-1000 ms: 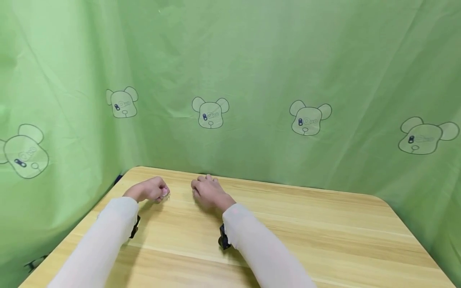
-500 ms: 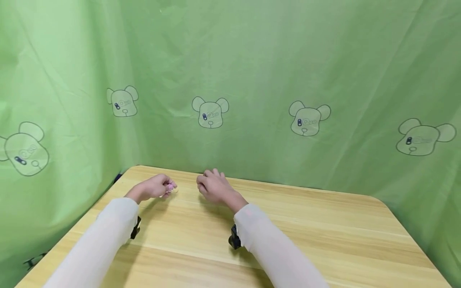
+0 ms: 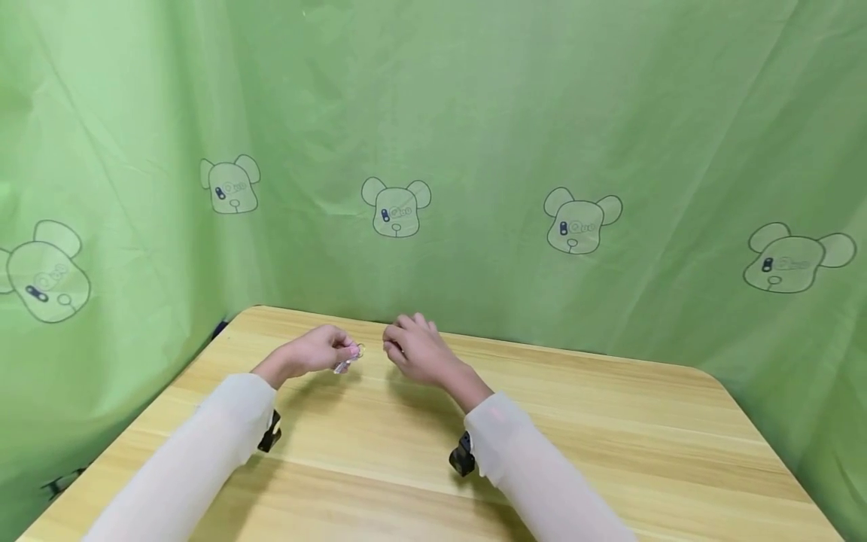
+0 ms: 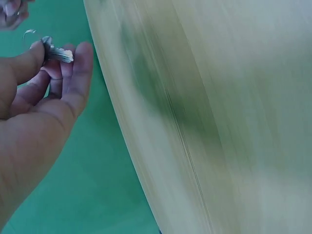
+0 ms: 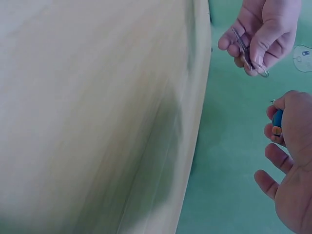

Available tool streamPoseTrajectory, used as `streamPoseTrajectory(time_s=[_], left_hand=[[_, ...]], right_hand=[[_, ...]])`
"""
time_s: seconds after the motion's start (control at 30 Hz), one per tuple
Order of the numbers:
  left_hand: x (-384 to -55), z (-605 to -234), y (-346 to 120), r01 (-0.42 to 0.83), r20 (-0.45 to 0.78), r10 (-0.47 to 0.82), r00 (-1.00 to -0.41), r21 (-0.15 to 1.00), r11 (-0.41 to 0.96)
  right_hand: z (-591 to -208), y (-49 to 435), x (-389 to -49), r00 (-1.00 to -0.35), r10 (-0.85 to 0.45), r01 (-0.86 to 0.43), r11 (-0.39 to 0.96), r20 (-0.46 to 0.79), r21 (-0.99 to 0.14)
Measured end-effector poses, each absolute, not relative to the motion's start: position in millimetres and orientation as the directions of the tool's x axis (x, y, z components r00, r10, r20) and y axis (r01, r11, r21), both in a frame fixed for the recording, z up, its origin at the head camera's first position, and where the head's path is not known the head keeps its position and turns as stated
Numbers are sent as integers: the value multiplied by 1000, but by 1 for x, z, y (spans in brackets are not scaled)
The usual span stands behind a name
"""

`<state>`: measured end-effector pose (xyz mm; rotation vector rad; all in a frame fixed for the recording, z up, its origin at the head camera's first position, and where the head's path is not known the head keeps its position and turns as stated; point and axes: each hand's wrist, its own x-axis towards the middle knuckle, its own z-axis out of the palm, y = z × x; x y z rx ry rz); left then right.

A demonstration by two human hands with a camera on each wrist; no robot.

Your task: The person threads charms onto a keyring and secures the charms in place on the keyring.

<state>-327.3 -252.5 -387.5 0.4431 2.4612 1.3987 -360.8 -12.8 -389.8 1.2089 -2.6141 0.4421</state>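
My left hand pinches a silver key between thumb and fingers, above the far left part of the table. A thin metal ring sticks out from the key's head toward my right hand. My right hand, a short way to the right, pinches a small blue and orange piece between thumb and forefinger, and a tiny metal bit shows at its top end. The other right fingers are loosely bent. The ring and the blue piece are apart in the right wrist view. In the head view the right hand hides the blue piece.
A wood-grain table with rounded far corners spreads under both arms. Green curtain printed with bear heads hangs close behind the table's far edge and along both sides. A black wrist camera sits under the right sleeve.
The left hand has moved right, turning so the key and ring show more. The right hand has shifted slightly right. The gap between the hands is narrower.
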Motion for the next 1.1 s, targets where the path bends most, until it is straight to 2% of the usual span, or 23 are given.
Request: streamPoseTrajectory(time_s=[0.3,0.57,0.83,1.1], left_hand=[[-321,-377,-210,222,35,355,-934,837,501],[-316,-372,-183,261,70,343,-937,791,553],[-309,-369,-161,361,145,379,-914,716,597],[-301,-370,-141,388,187,373,-909,704,594]], right_hand=[[-383,17,-349,-608,-665,-792,542,434,-280],[-381,42,-337,-643,-633,-765,556,431,-324],[-388,69,-326,-651,-601,-758,550,463,-350],[-393,94,-318,-577,-593,-812,492,561,-315]])
